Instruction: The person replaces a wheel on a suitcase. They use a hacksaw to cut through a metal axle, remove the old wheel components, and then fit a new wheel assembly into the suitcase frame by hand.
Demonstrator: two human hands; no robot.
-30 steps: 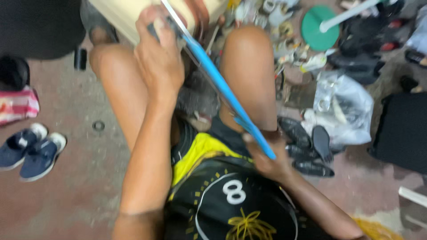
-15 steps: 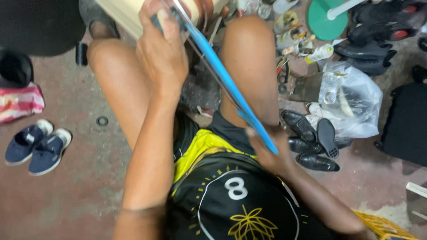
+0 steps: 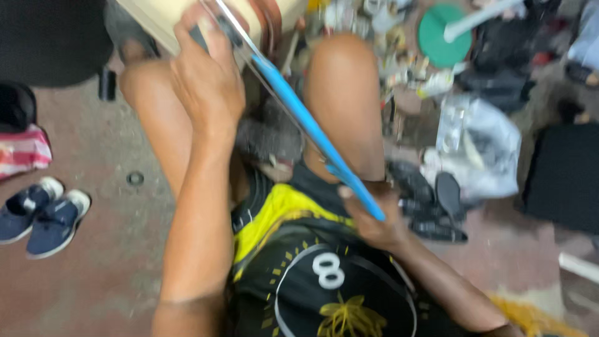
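I am seated with both bare knees raised. My left hand [image 3: 209, 75] is closed around the far end of a long blue-handled tool [image 3: 306, 128], pressing it against a cream-coloured object [image 3: 156, 22] at the top edge of view. My right hand [image 3: 374, 218] grips the near end of the same blue handle beside my right thigh. The tool runs diagonally between my knees. Its far tip is hidden under my left fingers. The picture is blurred.
A pair of dark blue shoes [image 3: 40, 212] lies on the floor at left, near a striped cloth [image 3: 22, 153]. At right sit black shoes [image 3: 430, 203], a clear plastic bag [image 3: 477, 146], a green round lid [image 3: 443, 34] and mixed clutter.
The view has shifted slightly, with things sliding a little lower and right in the picture. Both hands keep their grip on the blue tool in much the same pose.
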